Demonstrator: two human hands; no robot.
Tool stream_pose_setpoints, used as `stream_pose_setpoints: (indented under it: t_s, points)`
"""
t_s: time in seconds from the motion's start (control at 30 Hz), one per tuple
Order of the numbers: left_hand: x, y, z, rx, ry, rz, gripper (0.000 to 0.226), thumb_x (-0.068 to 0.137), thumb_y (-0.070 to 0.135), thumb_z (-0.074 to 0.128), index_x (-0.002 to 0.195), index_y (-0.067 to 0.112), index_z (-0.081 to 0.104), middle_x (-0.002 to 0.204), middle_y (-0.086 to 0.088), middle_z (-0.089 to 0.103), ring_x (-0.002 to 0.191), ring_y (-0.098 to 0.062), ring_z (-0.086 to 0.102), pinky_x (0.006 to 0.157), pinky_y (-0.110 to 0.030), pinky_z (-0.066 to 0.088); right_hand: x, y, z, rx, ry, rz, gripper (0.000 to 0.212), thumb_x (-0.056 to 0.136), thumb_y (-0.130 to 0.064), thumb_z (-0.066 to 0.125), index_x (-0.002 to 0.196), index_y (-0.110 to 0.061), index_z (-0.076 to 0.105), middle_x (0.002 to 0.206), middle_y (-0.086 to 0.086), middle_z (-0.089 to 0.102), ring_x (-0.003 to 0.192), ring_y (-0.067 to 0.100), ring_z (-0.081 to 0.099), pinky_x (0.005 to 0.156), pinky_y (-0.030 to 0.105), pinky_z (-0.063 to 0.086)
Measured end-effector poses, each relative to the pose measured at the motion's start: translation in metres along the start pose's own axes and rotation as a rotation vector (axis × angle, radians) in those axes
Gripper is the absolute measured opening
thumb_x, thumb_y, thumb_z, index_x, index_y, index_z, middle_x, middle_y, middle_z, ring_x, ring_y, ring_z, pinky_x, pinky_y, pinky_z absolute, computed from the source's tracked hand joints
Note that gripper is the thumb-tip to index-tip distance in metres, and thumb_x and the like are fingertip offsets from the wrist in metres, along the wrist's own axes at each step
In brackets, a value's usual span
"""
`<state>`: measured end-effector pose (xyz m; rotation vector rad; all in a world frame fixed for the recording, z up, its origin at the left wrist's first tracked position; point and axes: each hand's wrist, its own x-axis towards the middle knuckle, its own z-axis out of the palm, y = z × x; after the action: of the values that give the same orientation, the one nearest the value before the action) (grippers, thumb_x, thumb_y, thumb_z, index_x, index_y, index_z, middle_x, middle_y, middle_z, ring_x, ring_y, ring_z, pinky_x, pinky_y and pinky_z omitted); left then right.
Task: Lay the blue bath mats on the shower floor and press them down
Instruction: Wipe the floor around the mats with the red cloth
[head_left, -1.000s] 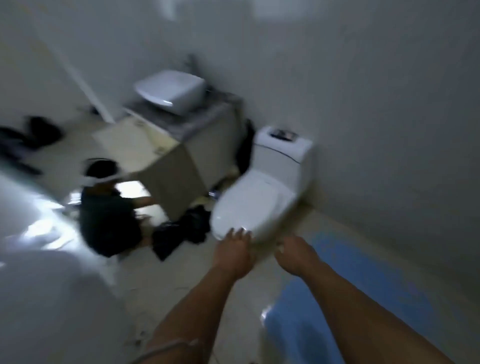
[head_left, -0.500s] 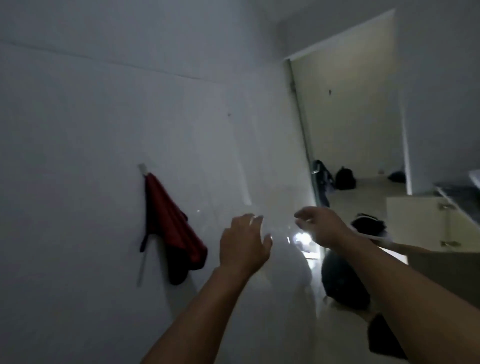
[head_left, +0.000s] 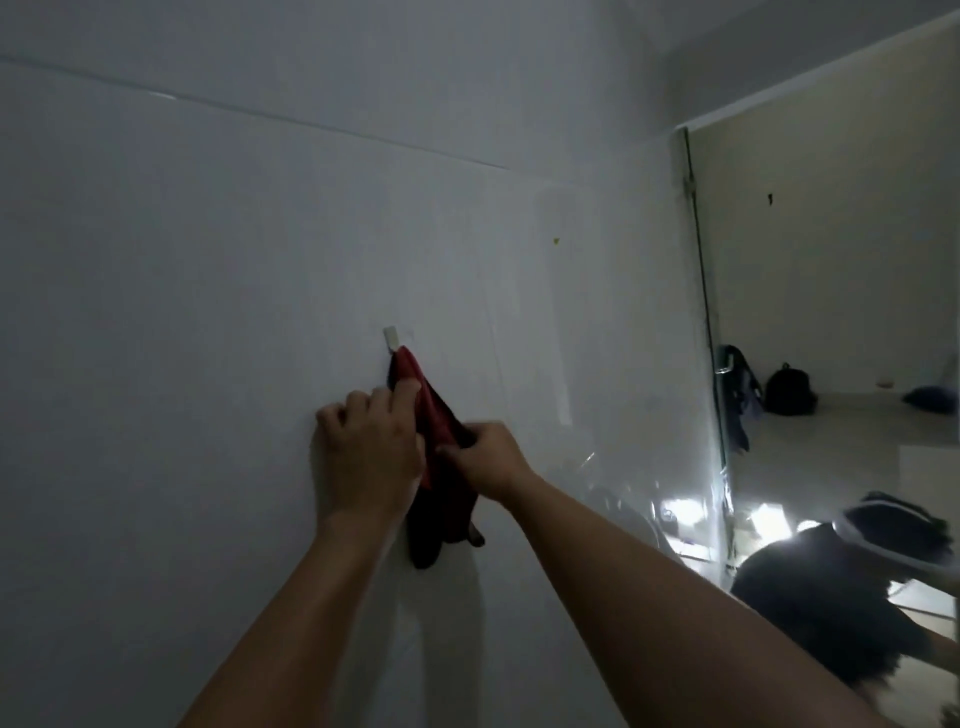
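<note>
Though dim | both hands (head_left: 371, 452) clasp red cloth (head_left: 441, 441) | mats unseen

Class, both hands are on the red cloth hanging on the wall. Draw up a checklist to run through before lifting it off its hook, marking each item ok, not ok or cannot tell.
1. Left hand touching the red cloth: ok.
2. Right hand pinching the cloth: ok.
3. Cloth hanging from the hook: ok.
4. Hook firmly fixed to the wall: cannot tell.
5. Blue bath mats in view: not ok.
6. Crouching person clear of both arms: ok.
</note>
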<state>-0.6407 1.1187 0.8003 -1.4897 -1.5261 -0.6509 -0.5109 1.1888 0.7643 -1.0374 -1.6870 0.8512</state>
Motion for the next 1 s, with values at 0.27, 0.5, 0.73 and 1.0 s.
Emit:
stream_pose_setpoints:
  t_s: [0.27, 0.5, 0.73, 1.0]
  points:
    - [0.060, 0.057, -0.049, -1.304, 0.078, -0.503, 0.028, 0.093, 0.008, 0.043, 0.114, 0.016, 0.060, 0.090, 0.008, 0.059, 0.080, -0.012, 0.058, 0.063, -0.018, 0.045, -0.013, -0.048, -0.117, 0.251, 0.266, -0.148, 0.008, 0.093, -0.021, 0.060, 0.101, -0.018, 0.060, 0.099, 0.005, 0.068, 0.094, 0.023, 0.067, 0.080, 0.037, 0.056]
    - [-0.025, 0.240, -0.028, -1.397, -1.260, -0.012, 0.069, 0.074, 0.080, 0.067, 0.103, 0.018, 0.076, 0.095, -0.004, 0.080, 0.087, -0.021, 0.077, 0.084, -0.035, 0.059, -0.145, 0.075, -0.242, -0.134, 0.332, 0.139, 0.020, 0.083, -0.007, 0.056, 0.099, -0.010, 0.067, 0.089, 0.007, 0.066, 0.085, 0.019, 0.060, 0.079, 0.035, 0.050]
    - [-0.190, 0.438, -0.085, -1.538, -1.774, 0.301, 0.033, 0.091, 0.045, 0.071, 0.105, 0.016, 0.079, 0.100, -0.013, 0.079, 0.099, -0.034, 0.074, 0.101, -0.054, 0.055, -0.440, 0.181, -0.311, -0.246, 0.876, 0.722, 0.036, 0.081, -0.034, 0.081, 0.107, -0.012, 0.068, 0.102, 0.004, 0.069, 0.093, 0.017, 0.064, 0.084, 0.034, 0.051]
    - [-0.314, 0.519, -0.218, -1.587, -2.341, 0.509, 0.023, 0.105, 0.022, 0.051, 0.120, 0.008, 0.061, 0.107, -0.013, 0.071, 0.096, -0.028, 0.067, 0.075, -0.035, 0.053, -0.637, 0.145, -0.235, 0.348, 1.583, 1.267, 0.083, 0.075, -0.091, 0.040, 0.110, -0.021, 0.069, 0.113, 0.005, 0.072, 0.096, 0.023, 0.066, 0.090, 0.047, 0.045]
